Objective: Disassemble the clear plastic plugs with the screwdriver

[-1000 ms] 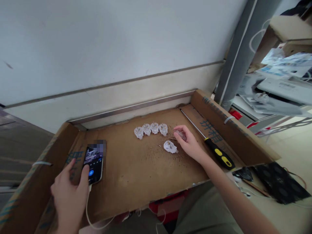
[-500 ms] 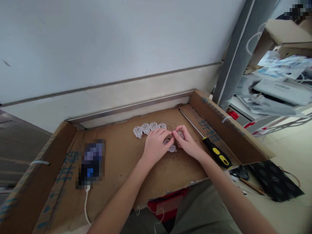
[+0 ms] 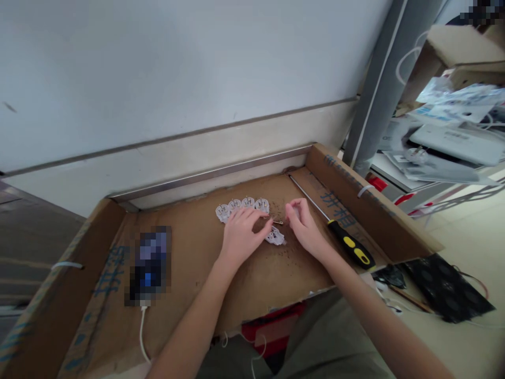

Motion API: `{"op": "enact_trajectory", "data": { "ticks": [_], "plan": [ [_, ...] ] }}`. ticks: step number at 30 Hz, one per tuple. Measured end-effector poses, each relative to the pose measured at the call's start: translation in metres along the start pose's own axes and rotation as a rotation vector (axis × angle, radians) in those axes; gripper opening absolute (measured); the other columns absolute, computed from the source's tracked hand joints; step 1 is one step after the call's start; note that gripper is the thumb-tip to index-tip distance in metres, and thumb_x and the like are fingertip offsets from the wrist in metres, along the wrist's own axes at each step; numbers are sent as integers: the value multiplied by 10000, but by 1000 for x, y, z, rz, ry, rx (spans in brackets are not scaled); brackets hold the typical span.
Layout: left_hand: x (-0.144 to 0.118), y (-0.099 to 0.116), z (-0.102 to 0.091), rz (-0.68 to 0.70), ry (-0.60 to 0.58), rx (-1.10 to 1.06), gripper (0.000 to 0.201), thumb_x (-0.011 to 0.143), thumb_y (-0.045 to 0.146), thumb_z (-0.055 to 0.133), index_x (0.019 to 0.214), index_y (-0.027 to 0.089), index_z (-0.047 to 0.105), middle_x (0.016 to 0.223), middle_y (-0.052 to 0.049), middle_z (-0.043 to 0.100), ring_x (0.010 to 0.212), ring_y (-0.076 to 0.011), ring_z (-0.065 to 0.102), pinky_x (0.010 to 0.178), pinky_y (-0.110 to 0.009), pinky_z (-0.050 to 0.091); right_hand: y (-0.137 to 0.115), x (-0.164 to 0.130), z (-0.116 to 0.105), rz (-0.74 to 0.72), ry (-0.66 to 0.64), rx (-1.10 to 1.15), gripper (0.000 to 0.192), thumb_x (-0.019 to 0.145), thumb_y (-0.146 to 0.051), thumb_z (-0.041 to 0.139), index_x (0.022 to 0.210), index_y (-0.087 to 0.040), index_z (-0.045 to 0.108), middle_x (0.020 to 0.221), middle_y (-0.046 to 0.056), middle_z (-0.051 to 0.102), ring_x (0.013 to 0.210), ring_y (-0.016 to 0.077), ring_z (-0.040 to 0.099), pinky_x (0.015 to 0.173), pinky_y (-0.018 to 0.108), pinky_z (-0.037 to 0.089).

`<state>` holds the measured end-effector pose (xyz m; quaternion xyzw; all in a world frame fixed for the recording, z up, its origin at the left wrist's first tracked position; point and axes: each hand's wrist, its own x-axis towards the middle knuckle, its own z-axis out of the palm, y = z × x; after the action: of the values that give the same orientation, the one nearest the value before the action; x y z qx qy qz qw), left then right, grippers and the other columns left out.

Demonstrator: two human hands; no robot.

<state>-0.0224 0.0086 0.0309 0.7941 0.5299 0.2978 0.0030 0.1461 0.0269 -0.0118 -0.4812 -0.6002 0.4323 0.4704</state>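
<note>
left hand (image 3: 241, 234) curled over white part (image 3: 275, 237) on cardboard tray (image 3: 189, 247), fingertips pinching small metal pin (image 3: 277, 222); right hand (image 3: 303, 227) just right of part, fingers curled, contents unclear; pin axis left-right between hands.

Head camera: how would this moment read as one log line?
left hand: on loose white part | right hand: pinching something small | four white parts: rowed behind | screwdriver: right, untouched

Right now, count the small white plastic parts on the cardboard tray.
5. Four sit in a row near the tray's back edge, partly covered by the left hand. One lies apart between the left and right hand. More may be hidden under the hands.
</note>
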Motion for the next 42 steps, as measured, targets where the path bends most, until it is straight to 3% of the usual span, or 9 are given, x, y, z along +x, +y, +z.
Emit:
{"op": "enact_trajectory", "data": {
  "ticks": [5,9,11,13,20,29,36,39,42],
  "plan": [
    [-39,-42,-61,-254,186,97,282,867,363,512,1084,227,631,1113,-50,675,1061,-226,589,961,-417,420,-3,0,-3,-26,104,-74,346,904,-511,417,969,-172,409,875,44,513,794,118,490,736,242,379],
    [-92,-108,-107,-808,402,274,451,815,398,522,1208,185,583,1239,-57,619,1199,-289,518,1072,-496,334,-5,0,-3,-25,94,-110,332,904,-497,425,969,-170,431,874,43,530,756,113,496,710,239,375],
    [-110,-136,-115,-1185,375,40,493,771,386,541,1234,221,564,1256,-17,618,1174,-287,543,1038,-506,386,-6,0,-3,-23,74,-121,327,906,-492,424,972,-171,437,853,37,535,735,109,498,695,237,374],
    [-117,-154,-116,-1335,334,-144,508,759,373,533,1251,247,549,1289,18,600,1163,-265,553,1033,-479,403,-6,0,-3,-24,55,-130,325,907,-489,424,975,-172,442,843,36,541,732,110,505,689,235,376],
    [-109,-167,-113,-1302,207,-72,506,728,338,552,1213,195,583,1221,-26,641,997,-258,623,937,-453,477,-6,-1,-4,-29,36,-140,318,912,-480,417,990,-173,453,859,37,557,743,106,519,682,229,385],
    [-99,-153,-116,-1282,240,-39,392,645,316,633,1015,188,652,689,29,636,707,-182,597,771,-349,509,-3,-1,-4,-40,29,-151,317,906,-473,434,1020,-178,464,817,25,558,696,100,511,660,226,388],
    [-101,-143,-115,-1245,410,-40,450,698,360,631,1125,214,629,918,2,664,845,-196,605,818,-368,499,-5,-2,-4,-71,45,-144,277,890,-401,460,1048,-174,467,851,31,557,706,99,508,656,226,399],
    [-95,-113,-105,-1078,443,19,562,745,418,606,1268,221,546,1150,-59,626,953,-229,598,862,-417,489,-5,-1,-4,-108,54,-143,265,830,-296,513,1058,-164,491,955,52,543,824,111,512,786,254,427],
    [-75,-66,-85,-702,280,-41,461,811,433,559,1229,235,564,1222,-75,594,1032,-237,578,908,-430,467,0,-1,-4,-124,27,-139,334,797,-212,490,1128,-171,502,1072,68,512,846,102,506,823,260,436]
  ]
}}
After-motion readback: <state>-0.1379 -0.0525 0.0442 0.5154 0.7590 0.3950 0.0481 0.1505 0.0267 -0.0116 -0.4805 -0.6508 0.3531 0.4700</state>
